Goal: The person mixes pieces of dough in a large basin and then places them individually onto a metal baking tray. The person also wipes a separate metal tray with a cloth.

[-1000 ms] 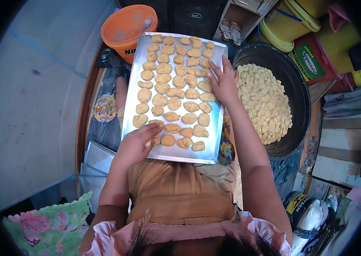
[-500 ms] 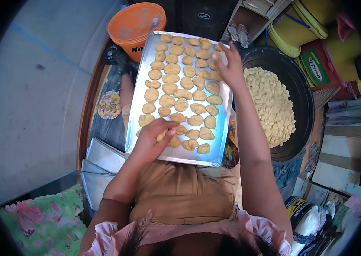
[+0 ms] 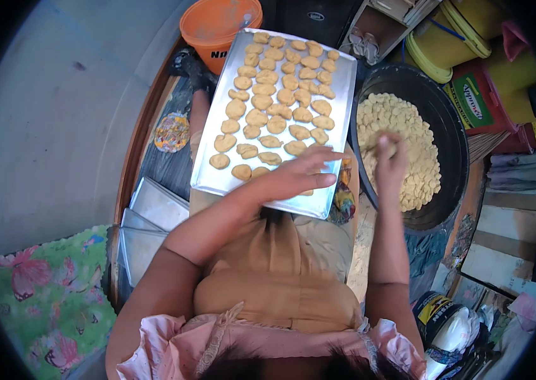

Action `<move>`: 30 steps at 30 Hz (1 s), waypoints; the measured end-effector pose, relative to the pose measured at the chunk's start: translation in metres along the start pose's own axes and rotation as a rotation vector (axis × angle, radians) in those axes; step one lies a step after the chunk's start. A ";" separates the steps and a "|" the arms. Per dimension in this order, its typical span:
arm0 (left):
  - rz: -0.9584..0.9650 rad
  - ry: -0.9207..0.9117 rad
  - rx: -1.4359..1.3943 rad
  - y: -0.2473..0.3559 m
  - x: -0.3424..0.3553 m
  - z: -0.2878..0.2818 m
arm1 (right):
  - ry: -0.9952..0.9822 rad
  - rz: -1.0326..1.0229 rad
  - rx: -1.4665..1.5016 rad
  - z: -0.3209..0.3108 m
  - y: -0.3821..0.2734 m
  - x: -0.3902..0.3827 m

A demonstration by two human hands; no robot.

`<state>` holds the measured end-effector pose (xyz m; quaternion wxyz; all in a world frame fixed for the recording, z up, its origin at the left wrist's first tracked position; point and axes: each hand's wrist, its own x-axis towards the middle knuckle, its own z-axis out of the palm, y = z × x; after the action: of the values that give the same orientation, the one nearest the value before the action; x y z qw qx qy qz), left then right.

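Observation:
A shiny metal baking tray rests across my lap, tilted slightly. Rows of lumpy yellowish dough pieces cover most of it. Over its near right part my left hand reaches with fingers stretched out, hiding some pieces underneath; nothing shows in its grasp. To the right stands a wide black tub holding a big heap of similar dough pieces. My right hand is above the left side of that heap. Its fingers look bent but are smeared by motion, so whether they hold a piece is unclear.
An orange bucket stands behind the tray. Metal trays lie stacked at the left, near a round colourful mat. Yellow buckets sit beyond the tub, beside a shelf with shoes. Green floral cloth lies at lower left.
My right hand has gone from the tray's far right corner to the tub. My left hand has moved right across the tray's near side, its fingers now extended. The view has shifted a little.

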<state>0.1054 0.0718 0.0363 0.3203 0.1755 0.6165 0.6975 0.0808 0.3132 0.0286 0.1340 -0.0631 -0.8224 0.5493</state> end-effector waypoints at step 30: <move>0.549 0.501 1.846 -0.011 0.181 -0.231 | -0.441 -0.735 -0.650 0.156 0.063 0.224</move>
<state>-0.1722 0.0194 -0.0428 -0.2537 0.3401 0.9055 0.0114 -0.1814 0.2552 -0.0518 0.1152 0.3077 -0.9265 0.1836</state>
